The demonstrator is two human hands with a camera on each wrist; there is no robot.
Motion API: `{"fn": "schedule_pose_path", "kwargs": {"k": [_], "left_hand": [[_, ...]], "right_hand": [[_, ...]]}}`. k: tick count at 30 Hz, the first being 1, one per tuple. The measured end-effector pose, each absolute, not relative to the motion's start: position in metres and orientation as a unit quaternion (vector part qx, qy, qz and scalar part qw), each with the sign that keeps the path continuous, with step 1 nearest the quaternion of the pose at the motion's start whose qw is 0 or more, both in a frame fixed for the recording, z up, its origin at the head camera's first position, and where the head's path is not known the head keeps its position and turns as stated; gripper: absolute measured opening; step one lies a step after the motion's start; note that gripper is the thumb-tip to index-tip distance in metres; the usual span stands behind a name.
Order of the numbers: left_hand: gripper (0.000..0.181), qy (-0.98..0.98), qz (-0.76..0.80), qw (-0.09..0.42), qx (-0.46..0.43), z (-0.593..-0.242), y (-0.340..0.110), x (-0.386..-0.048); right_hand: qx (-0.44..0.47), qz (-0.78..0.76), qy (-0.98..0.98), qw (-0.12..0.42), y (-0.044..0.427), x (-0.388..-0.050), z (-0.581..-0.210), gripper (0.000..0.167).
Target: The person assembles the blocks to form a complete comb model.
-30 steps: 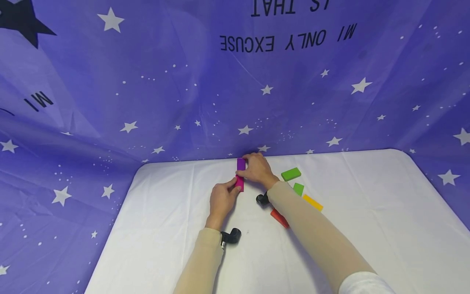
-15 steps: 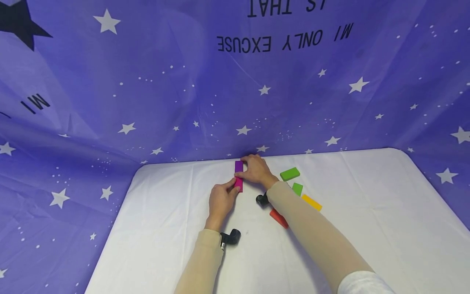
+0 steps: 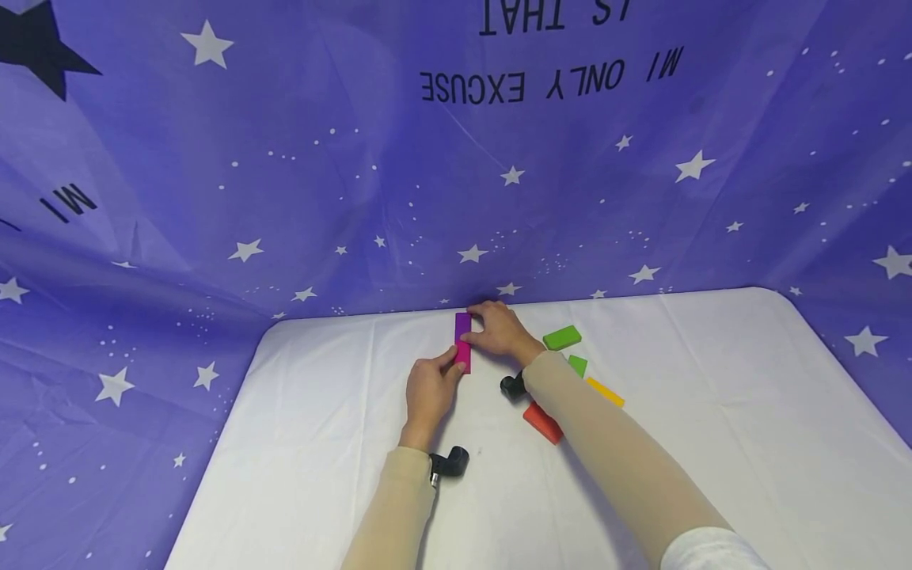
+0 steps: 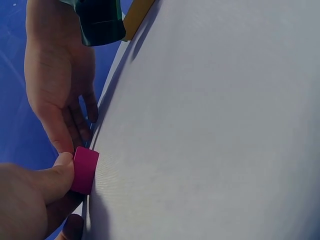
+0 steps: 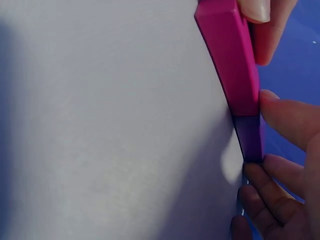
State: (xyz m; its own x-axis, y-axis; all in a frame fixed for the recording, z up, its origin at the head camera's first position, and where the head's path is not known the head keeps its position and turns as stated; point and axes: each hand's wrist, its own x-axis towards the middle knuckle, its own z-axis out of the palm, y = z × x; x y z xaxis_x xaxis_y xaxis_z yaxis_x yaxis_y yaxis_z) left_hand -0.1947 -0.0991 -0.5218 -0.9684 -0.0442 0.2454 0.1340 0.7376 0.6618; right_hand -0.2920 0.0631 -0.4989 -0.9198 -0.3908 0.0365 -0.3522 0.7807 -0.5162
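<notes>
Your left hand pinches pink block, your right hand pinches purple block, both touching end to end near white table's far edge.

In the head view, the beige right sleeve partly covers the small green block, the yellow rectangular block and the red rectangular block. The right hand covers part of the purple rectangular block; the left hand, part of the magenta rectangular block. In the right wrist view, the top edge cuts off the magenta rectangular block.
</notes>
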Motion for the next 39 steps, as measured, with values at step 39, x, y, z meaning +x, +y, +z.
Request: {"fn": "schedule_pose_path", "kwargs": {"k": [39], "left_hand": [[0.038,-0.911,-0.402,0.089,-0.037,-0.510,-0.119,-0.213]], "right_hand": [[-0.214,-0.329,0.920,0.022,0.101,-0.259,-0.453,0.053]]}}
